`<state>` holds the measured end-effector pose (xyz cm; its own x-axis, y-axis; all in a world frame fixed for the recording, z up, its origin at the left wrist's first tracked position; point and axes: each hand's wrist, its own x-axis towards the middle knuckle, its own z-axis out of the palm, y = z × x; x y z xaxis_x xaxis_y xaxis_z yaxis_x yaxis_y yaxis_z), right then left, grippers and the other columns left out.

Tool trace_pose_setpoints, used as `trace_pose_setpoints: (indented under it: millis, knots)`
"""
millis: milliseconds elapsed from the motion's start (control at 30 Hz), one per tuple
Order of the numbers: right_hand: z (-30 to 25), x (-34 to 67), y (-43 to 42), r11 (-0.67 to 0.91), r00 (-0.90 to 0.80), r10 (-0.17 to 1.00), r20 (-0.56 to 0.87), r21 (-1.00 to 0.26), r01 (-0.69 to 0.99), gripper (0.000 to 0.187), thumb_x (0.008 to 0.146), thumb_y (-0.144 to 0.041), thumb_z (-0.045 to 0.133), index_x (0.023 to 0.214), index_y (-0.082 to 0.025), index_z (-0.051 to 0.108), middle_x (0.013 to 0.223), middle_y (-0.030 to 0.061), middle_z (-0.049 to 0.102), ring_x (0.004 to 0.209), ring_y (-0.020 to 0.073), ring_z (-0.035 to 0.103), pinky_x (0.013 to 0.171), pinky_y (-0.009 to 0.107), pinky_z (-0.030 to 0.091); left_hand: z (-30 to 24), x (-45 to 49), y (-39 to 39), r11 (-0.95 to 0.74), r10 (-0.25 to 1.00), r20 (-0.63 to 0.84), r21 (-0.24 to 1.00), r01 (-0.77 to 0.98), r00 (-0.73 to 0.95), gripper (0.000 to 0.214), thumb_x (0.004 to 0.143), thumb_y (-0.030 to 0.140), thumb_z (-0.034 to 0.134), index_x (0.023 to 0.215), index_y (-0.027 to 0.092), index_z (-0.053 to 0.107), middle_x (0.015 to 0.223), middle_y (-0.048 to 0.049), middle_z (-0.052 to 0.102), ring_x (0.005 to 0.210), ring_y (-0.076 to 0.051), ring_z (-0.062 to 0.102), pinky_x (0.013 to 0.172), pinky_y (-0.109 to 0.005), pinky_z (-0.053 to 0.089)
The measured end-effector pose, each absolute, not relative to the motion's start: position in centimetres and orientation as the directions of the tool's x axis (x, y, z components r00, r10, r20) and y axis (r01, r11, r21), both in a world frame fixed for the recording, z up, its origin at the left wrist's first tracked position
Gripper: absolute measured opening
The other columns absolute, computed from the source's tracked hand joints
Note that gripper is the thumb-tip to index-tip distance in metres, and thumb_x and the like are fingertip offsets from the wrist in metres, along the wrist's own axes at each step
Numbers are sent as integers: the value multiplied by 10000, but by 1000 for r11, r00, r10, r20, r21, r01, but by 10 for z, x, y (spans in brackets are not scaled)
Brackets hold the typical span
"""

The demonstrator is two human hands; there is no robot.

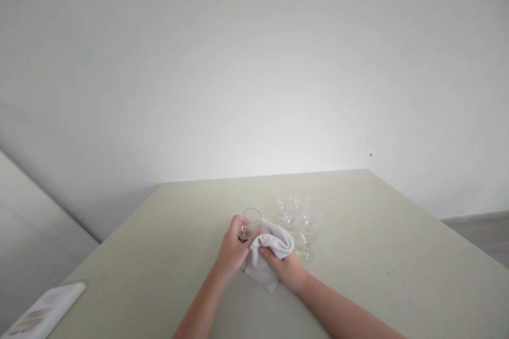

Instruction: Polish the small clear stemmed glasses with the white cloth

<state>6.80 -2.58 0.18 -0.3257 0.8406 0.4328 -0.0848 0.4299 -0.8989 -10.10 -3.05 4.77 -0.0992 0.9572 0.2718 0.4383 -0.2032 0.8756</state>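
My left hand (234, 246) is closed around a small clear stemmed glass (251, 216), its round rim facing up. A folded white cloth (276, 241) is gripped in my right hand (288, 269), with the thumb lying over it. Part of the cloth touches the glass near my left fingers, and one corner hangs down toward the table. The glass's lower part is hidden by my fingers and the cloth. Just beyond my right hand stands a cluster of several clear glasses (294, 212), partly covered by the cloth.
The pale green table (167, 254) reaches back to a white wall (254, 63). At its front left corner lies a white tray-like item (47, 310) with something brownish on it. A few small specks (392, 272) lie on the right side of the tabletop.
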Motion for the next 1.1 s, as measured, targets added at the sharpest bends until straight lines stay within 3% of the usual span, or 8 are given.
trace_pose_setpoints:
  millis: [200, 333, 467, 567, 733, 933, 1100]
  knots:
    - [27, 64, -33, 501, -365, 777, 513, -855, -136, 414, 793, -197, 651, 1203, -216, 598, 1141, 60, 649, 1124, 257, 577, 1060, 395, 395, 48, -84, -36, -376, 927, 347, 834, 404, 145, 406, 759, 522, 617, 984, 186, 573, 985, -68, 617, 953, -223, 587, 871, -345, 450]
    - [40, 65, -31, 480, -405, 781, 476, -872, -99, 311, 848, -200, 531, 1135, -240, 645, 1069, 61, 654, 1095, 253, 586, 1048, 381, 399, 51, -80, -38, -397, 915, 381, 800, 449, 132, 380, 734, 495, 679, 936, 186, 588, 967, -58, 594, 962, -213, 565, 892, -344, 437]
    - [34, 69, -31, 442, -442, 787, 431, -893, -84, 236, 843, -235, 546, 1041, -227, 674, 1037, 45, 664, 1004, 247, 600, 973, 355, 444, 49, -84, -35, -360, 927, 369, 835, 416, 62, 410, 709, 496, 710, 932, 177, 583, 870, -24, 567, 855, -176, 562, 830, -312, 452]
    - [25, 71, -34, 326, -467, 804, 367, -930, -169, 182, 825, -288, 599, 967, -209, 680, 979, 40, 683, 907, 225, 615, 890, 343, 485, 46, -87, -33, -316, 945, 326, 922, 221, -6, 561, 670, 525, 740, 1060, 169, 551, 860, -21, 586, 801, -163, 573, 764, -288, 465]
    - [18, 73, -37, -135, -660, 736, 154, -921, -365, 289, 789, -419, 648, 938, -171, 664, 858, 59, 686, 781, 223, 643, 843, 397, 510, 46, -91, -33, -173, 976, 186, 978, -113, 115, 634, 681, 638, 683, 1087, 165, 569, 949, -90, 659, 891, -225, 624, 806, -335, 473]
    - [13, 72, -35, 135, -550, 798, 247, -962, -236, 268, 761, -415, 701, 871, -173, 666, 874, 51, 672, 851, 208, 613, 858, 357, 489, 56, -95, -36, -164, 984, 168, 984, -74, 59, 648, 650, 533, 767, 1141, 149, 592, 934, -72, 657, 837, -179, 615, 774, -292, 459]
    - [10, 73, -40, -238, -711, 697, 93, -905, -352, 342, 719, -496, 694, 827, -174, 650, 740, 11, 649, 671, 156, 602, 705, 288, 505, 60, -90, -44, -86, 955, 160, 956, -282, 249, 735, 632, 674, 699, 1162, 182, 569, 1105, -128, 650, 941, -246, 642, 818, -360, 485]
